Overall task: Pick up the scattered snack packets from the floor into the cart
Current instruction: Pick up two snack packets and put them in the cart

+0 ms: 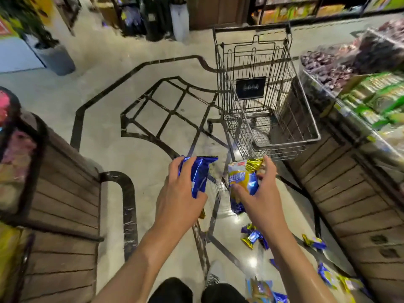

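The left hand (183,193) grips a blue packet (197,176); the right hand (260,193) holds a yellow-and-blue packet (241,180). Both are short of the cart (273,136). Early release risks dropping them outside the basket. More packets (253,237) lie on the floor (109,88), a probable slip hazard.

Pale polished floor (153,88) inlaid with dark curving lines, glare spots near the bottom. Wood-slat display stands on the left (65,193) and the right (349,204), the right one topped with green packaged goods (380,99). Stocked shelves (306,9) along the far wall, a grey planter (56,60) at upper left.
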Demonstrator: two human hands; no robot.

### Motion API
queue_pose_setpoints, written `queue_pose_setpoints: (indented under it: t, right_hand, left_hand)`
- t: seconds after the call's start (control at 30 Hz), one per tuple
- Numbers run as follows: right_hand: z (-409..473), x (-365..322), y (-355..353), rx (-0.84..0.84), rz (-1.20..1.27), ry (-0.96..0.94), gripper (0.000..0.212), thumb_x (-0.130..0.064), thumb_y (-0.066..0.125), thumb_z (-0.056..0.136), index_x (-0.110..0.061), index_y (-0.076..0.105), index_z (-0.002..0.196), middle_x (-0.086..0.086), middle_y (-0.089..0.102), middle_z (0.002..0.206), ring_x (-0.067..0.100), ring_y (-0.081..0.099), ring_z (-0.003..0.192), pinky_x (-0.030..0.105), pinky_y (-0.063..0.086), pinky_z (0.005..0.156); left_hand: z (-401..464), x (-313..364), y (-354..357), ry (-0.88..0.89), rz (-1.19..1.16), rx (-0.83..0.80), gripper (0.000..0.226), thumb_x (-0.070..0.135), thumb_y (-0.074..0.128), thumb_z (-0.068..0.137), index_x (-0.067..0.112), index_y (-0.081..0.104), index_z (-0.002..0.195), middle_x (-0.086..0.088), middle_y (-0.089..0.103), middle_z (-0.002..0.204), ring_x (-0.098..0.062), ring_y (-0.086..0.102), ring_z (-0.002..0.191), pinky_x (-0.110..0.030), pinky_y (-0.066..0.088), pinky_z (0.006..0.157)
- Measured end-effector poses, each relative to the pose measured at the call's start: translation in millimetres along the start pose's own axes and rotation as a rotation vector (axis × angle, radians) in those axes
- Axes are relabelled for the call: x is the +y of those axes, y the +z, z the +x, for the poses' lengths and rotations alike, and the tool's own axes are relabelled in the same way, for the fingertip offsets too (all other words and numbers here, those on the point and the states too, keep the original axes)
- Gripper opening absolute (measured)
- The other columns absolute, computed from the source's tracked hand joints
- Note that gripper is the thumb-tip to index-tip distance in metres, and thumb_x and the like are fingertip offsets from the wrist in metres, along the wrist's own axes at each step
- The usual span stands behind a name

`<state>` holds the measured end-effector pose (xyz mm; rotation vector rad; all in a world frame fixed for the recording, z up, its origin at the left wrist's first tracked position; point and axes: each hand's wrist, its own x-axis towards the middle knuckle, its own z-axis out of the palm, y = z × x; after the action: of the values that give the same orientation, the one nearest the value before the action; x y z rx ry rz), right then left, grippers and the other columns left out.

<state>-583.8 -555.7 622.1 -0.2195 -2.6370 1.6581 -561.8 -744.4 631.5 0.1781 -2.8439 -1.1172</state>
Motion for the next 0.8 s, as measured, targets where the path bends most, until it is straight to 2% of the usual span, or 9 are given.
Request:
queue_pose_setpoints:
  t: [0.07,0.17,0.27,0.4,0.5,0.6,0.67,0.73,0.8]
  right_hand:
    - [40.1,-10.3,3.3,-0.009,0.005,-0.016,0.098,-0.018,0.079,0.08,-0.034,0.014,0.152,-0.026,0.056,0.108,-0.008,0.061,0.096,0.027,0.049,0.092]
    - [94.9,-22.5,7.2,0.017,0.036,-0.008,0.095,-0.018,0.077,0.082,-0.031,0.015,0.153,-0.017,0.057,0.115,-0.004,0.06,0.1,0.02,0.046,0.087]
    - [154.2,-29.2,16.0,0.034,0.026,0.026,0.09,-0.015,0.077,0.084,-0.028,0.019,0.152,-0.016,0.054,0.11,-0.028,0.05,0.09,-0.003,0.036,0.071]
    - [233.3,-35.5,38.7,0.058,0.013,0.073,0.093,-0.013,0.075,0.085,-0.023,0.014,0.154,-0.007,0.051,0.118,-0.038,0.04,0.086,-0.008,0.034,0.068]
    - [281.6,-44.2,54.8,0.124,0.018,0.112,0.094,-0.014,0.075,0.085,-0.027,0.013,0.154,-0.006,0.051,0.125,-0.033,0.046,0.089,-0.006,0.036,0.069]
    - [320.9,-53.6,62.5,0.19,0.018,0.156,0.093,-0.013,0.074,0.086,-0.03,0.013,0.154,-0.019,0.052,0.113,-0.028,0.052,0.086,-0.002,0.04,0.069]
    - [343.8,-57.0,62.8,0.223,0.017,0.192,0.093,-0.014,0.073,0.087,-0.032,0.011,0.154,-0.029,0.047,0.106,-0.019,0.057,0.087,0.01,0.046,0.08]
    - [366.3,-57.9,61.0,0.262,0.024,0.24,0.095,-0.016,0.073,0.087,-0.034,0.009,0.154,-0.027,0.049,0.107,-0.008,0.059,0.093,0.027,0.05,0.092]
    - [392.5,-53.3,59.1,0.31,0.035,0.271,0.097,-0.016,0.074,0.086,-0.034,0.007,0.154,-0.021,0.052,0.113,0.001,0.061,0.098,0.033,0.05,0.095]
  left_hand:
    - [37.1,1.9,-2.0,-0.004,-0.016,0.023,0.081,0.02,0.071,0.079,0.042,0.024,0.141,0.017,0.018,0.147,-0.011,0.054,0.107,-0.034,0.057,0.08]
    - [90.2,-0.7,-2.3,-0.006,-0.033,0.017,0.082,0.019,0.072,0.079,0.041,0.025,0.142,0.017,0.018,0.147,-0.012,0.055,0.108,-0.033,0.058,0.081]
    - [152.7,-8.0,2.5,-0.011,-0.04,-0.003,0.081,0.02,0.072,0.08,0.039,0.025,0.144,0.016,0.017,0.148,-0.009,0.053,0.108,-0.025,0.055,0.081]
    - [246.9,-21.1,11.7,0.02,-0.082,-0.045,0.081,0.019,0.074,0.079,0.037,0.028,0.143,0.015,0.019,0.146,-0.008,0.053,0.107,-0.016,0.052,0.074]
    - [315.6,-23.8,14.5,0.071,-0.085,-0.097,0.081,0.019,0.076,0.079,0.037,0.029,0.142,0.014,0.019,0.147,-0.009,0.051,0.109,-0.026,0.057,0.079]
    - [376.9,-16.0,16.2,0.124,-0.063,-0.141,0.081,0.019,0.075,0.078,0.036,0.029,0.142,0.013,0.019,0.147,-0.012,0.052,0.112,-0.031,0.058,0.081]
    - [412.7,-8.2,22.1,0.15,-0.057,-0.168,0.081,0.019,0.075,0.078,0.036,0.028,0.141,0.014,0.018,0.147,-0.015,0.053,0.115,-0.035,0.059,0.081]
    - [444.8,0.4,33.4,0.173,-0.061,-0.207,0.081,0.019,0.075,0.078,0.038,0.027,0.141,0.017,0.017,0.146,-0.017,0.053,0.118,-0.038,0.059,0.082]
    - [476.8,9.1,50.4,0.205,-0.055,-0.245,0.082,0.02,0.074,0.078,0.038,0.026,0.142,0.017,0.017,0.146,-0.019,0.052,0.121,-0.041,0.059,0.084]
